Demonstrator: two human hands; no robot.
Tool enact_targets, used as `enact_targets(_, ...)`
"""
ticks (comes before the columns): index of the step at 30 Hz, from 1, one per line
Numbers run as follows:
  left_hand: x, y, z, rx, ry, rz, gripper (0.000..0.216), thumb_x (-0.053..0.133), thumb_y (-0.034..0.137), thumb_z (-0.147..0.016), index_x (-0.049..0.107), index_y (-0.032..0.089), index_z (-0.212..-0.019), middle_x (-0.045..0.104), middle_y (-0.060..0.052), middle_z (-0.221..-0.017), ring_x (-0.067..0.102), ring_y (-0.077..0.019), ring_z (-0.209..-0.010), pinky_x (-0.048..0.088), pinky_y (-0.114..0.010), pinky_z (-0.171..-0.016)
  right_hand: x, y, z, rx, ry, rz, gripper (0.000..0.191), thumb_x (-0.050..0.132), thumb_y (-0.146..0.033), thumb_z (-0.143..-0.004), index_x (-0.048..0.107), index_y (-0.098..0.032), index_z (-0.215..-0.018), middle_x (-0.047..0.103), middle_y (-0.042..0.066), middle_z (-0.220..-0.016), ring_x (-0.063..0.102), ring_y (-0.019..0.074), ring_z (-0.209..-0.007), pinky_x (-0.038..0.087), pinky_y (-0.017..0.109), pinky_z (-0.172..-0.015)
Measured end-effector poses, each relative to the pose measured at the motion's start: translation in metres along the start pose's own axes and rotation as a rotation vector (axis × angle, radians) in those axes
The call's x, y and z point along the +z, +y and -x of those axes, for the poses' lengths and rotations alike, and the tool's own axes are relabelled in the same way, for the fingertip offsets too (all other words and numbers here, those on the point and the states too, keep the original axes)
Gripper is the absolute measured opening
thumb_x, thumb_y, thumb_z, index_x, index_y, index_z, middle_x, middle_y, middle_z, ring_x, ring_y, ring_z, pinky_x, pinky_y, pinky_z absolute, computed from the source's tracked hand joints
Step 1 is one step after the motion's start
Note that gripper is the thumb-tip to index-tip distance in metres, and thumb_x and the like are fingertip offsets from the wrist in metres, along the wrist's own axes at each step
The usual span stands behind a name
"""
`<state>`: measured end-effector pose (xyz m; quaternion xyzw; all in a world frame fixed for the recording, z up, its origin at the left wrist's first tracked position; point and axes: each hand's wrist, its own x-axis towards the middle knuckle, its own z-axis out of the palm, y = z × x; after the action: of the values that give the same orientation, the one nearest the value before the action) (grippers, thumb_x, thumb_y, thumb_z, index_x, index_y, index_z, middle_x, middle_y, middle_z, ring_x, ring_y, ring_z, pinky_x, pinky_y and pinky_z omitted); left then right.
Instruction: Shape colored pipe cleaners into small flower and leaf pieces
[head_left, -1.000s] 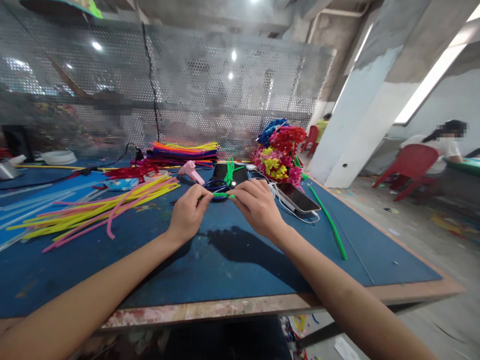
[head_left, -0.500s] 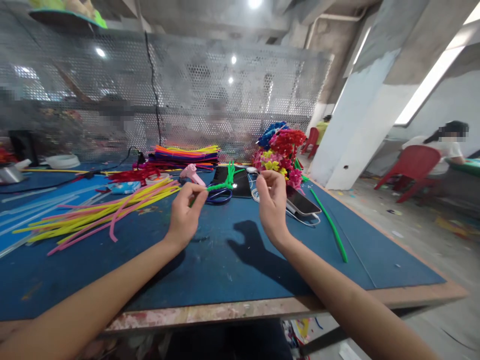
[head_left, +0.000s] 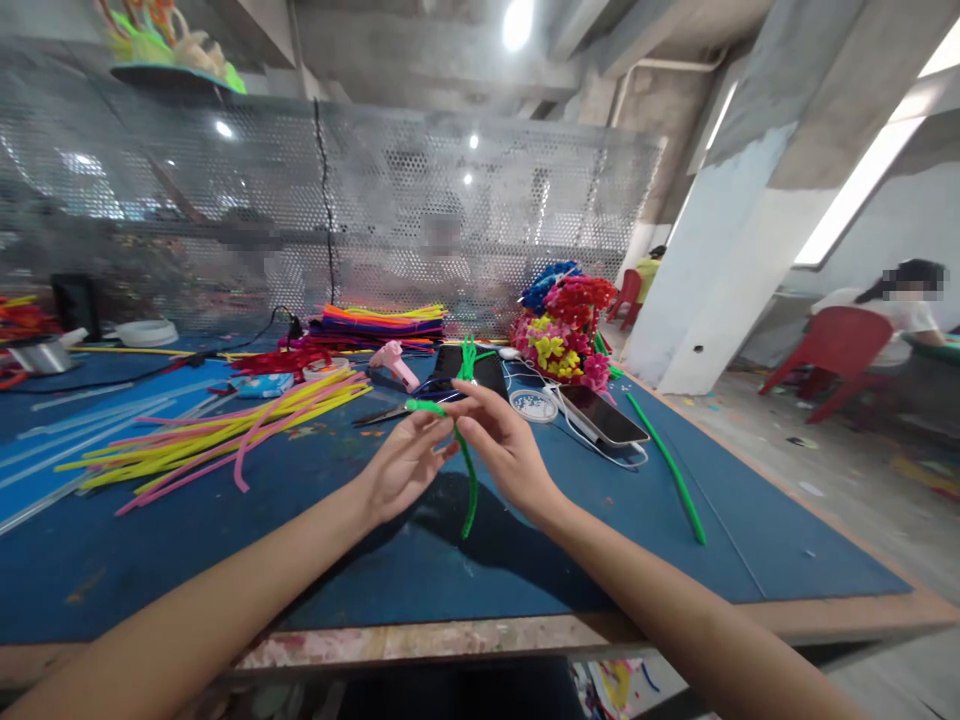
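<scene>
My left hand (head_left: 401,462) and my right hand (head_left: 504,442) meet over the blue table mat (head_left: 420,560), both pinching a green pipe cleaner (head_left: 466,480). Its upper end bends left over my left fingertips, and its long tail hangs down between my hands to the mat. Just behind my fingers lie blue-handled scissors (head_left: 405,404). A second long green pipe cleaner (head_left: 671,470) lies on the mat to the right.
A spread of yellow and pink pipe cleaners (head_left: 217,430) lies at left, a stacked bundle (head_left: 382,322) behind. A pink glue gun (head_left: 396,360), a phone (head_left: 604,417), a small round tin (head_left: 532,404) and a bunch of colourful flowers (head_left: 562,325) sit at the back. A person sits far right.
My hands first drew apart, then came together again lower down. The green pipe cleaner swung from lying across my fingers to hanging down between my hands. The camera tilted slightly.
</scene>
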<state>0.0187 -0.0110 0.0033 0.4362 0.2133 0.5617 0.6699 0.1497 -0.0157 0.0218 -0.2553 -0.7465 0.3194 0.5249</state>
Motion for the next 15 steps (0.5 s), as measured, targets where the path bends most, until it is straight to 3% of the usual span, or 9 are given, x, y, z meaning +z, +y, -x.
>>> enact_targets(3, -0.001, 0.000, 0.000, -0.019, -0.016, -0.020, 0.015, 0.073, 0.027, -0.062, 0.067, 0.021, -0.073, 0.064, -0.002, -0.084, 0.055, -0.0144, -0.085, 0.041, -0.026, -0.073, -0.003, 0.002, -0.002, -0.052, 0.058, 0.113, 0.032, 0.048, -0.026, -0.085, 0.051, -0.025, -0.116, 0.054, 0.002, -0.087, 0.055, 0.0122, -0.080, 0.046, 0.027, -0.071)
enact_targets(9, -0.002, 0.007, -0.001, 0.030, 0.014, -0.067, 0.025, 0.078, 0.034, -0.052, 0.069, 0.017, -0.067, 0.060, -0.001, -0.067, 0.051, -0.0111, -0.067, 0.040, -0.024, -0.066, 0.001, -0.011, -0.016, -0.271, 0.027, 0.525, 0.018, 0.052, -0.026, -0.083, 0.066, -0.022, -0.094, 0.052, 0.005, -0.084, 0.049, 0.0157, -0.081, 0.042, 0.031, -0.071)
enact_targets(12, -0.006, 0.012, -0.005, 0.055, 0.021, -0.157, 0.026, 0.071, 0.036, -0.062, 0.070, 0.018, -0.080, 0.061, -0.004, -0.081, 0.051, -0.0109, -0.071, 0.040, -0.022, -0.064, -0.007, -0.038, -0.038, -0.368, 0.128, 0.582, 0.024, 0.043, -0.028, -0.087, 0.064, -0.021, -0.078, 0.055, 0.004, -0.078, 0.051, 0.0150, -0.074, 0.043, 0.032, -0.068)
enact_targets(15, -0.011, 0.014, -0.007, 0.007, 0.041, -0.211, 0.032, 0.065, 0.038, -0.069, 0.066, 0.022, -0.096, 0.059, -0.005, -0.094, 0.051, -0.0107, -0.074, 0.041, -0.021, -0.065, -0.029, -0.063, -0.059, -0.501, 0.299, 0.666, 0.021, 0.043, -0.028, -0.087, 0.061, -0.022, -0.079, 0.054, 0.004, -0.078, 0.051, 0.0164, -0.079, 0.044, 0.034, -0.073)
